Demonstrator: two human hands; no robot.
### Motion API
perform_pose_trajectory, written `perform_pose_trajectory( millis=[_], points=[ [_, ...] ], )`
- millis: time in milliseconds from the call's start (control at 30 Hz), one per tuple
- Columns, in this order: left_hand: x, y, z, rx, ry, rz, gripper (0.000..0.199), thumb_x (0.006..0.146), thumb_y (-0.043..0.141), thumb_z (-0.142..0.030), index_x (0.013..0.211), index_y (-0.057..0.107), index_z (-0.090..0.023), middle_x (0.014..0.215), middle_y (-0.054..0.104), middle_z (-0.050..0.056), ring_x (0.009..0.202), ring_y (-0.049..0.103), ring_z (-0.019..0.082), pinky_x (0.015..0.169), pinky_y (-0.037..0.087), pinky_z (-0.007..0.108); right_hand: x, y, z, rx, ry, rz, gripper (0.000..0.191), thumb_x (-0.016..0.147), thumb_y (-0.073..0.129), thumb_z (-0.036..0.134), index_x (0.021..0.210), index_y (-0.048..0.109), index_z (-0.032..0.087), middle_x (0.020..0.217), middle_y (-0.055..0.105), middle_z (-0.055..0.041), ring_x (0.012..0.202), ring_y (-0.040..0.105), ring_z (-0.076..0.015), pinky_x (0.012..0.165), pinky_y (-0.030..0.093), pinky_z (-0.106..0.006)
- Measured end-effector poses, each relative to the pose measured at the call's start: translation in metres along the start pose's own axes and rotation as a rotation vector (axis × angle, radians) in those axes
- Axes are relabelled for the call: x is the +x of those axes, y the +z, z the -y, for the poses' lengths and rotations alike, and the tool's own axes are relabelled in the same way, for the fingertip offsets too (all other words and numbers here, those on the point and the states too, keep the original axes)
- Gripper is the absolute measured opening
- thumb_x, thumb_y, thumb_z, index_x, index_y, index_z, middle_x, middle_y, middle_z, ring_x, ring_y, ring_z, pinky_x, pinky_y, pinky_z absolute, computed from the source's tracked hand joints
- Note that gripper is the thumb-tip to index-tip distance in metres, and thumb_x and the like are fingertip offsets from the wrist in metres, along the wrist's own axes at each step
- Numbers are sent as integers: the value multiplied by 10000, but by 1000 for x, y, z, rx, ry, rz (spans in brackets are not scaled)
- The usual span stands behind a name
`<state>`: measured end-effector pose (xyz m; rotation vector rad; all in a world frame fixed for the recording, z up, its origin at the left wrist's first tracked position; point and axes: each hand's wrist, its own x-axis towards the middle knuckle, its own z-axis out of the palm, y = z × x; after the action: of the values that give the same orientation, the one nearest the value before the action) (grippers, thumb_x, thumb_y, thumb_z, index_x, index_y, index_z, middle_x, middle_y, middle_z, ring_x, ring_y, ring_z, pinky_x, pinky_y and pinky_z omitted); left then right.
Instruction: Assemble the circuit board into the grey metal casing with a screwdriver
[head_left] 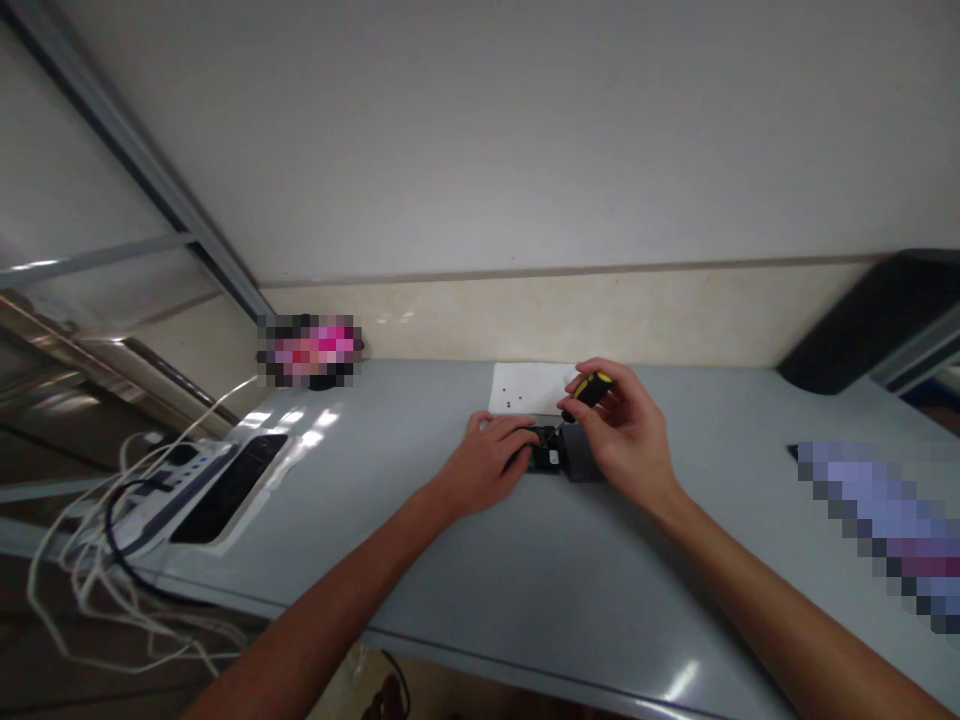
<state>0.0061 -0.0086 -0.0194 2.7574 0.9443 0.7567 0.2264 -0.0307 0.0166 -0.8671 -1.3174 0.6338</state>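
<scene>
A small dark device with a green circuit board (545, 457) lies on the grey table (465, 590). My left hand (491, 462) rests on its left side, fingers bent over the edge and pressing on it. A dark grey block-like part (580, 455) adjoins it on the right. My right hand (626, 430) grips a yellow and black screwdriver (592, 389), tilted, its lower end close to the device's upper right; the tip is too small to make out. Behind the device is a white sheet (525, 385) with several tiny dark pieces on it.
A power strip (169, 485) with tangled white and black cables sits at the left, beside a black phone-like slab (231, 488). A blurred pink object (315, 350) stands at the back left. A black cylinder (877, 320) and a blurred bluish item (885, 520) are at the right.
</scene>
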Motion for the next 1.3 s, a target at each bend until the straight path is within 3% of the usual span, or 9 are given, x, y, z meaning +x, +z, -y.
perform_pose_trajectory(
  millis=[1300],
  points=[
    [0, -1, -1, -6, -18, 24, 252, 1094, 488, -196, 1267, 660, -261, 1512, 678, 86, 1385, 627, 243, 1177, 343, 517, -2, 1, 7, -56, -32, 15, 338, 906, 790, 217, 1222, 706, 303, 1076, 710, -30, 970, 719, -198, 884, 636, -373]
  ],
)
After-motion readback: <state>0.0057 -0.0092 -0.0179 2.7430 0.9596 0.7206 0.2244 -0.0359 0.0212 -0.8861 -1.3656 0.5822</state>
